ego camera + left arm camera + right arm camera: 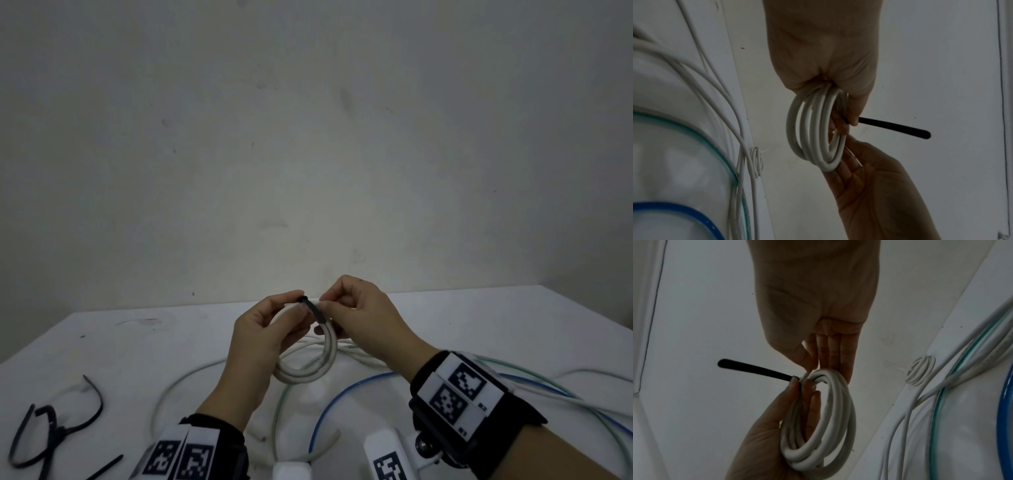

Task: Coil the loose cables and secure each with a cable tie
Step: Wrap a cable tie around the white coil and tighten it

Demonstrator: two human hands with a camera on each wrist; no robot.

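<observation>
A white cable coil [301,375] of several loops hangs between both hands above the white table [137,342]. A black cable tie [315,310] lies across the top of the coil. My left hand [298,303] grips the coil [818,151] and presses the tie [894,128] under its thumb, the tie's free end sticking out sideways. My right hand [325,305] pinches the top strands of the coil [838,410] right beside the tie [756,369]. How far the tie wraps round the coil is hidden by fingers.
Loose cables sprawl on the table under the hands: a blue one [329,404], a greenish one [171,387] and white ones. Spare black cable ties [51,428] lie at the front left. A small white coiled bundle [920,371] lies near the wall.
</observation>
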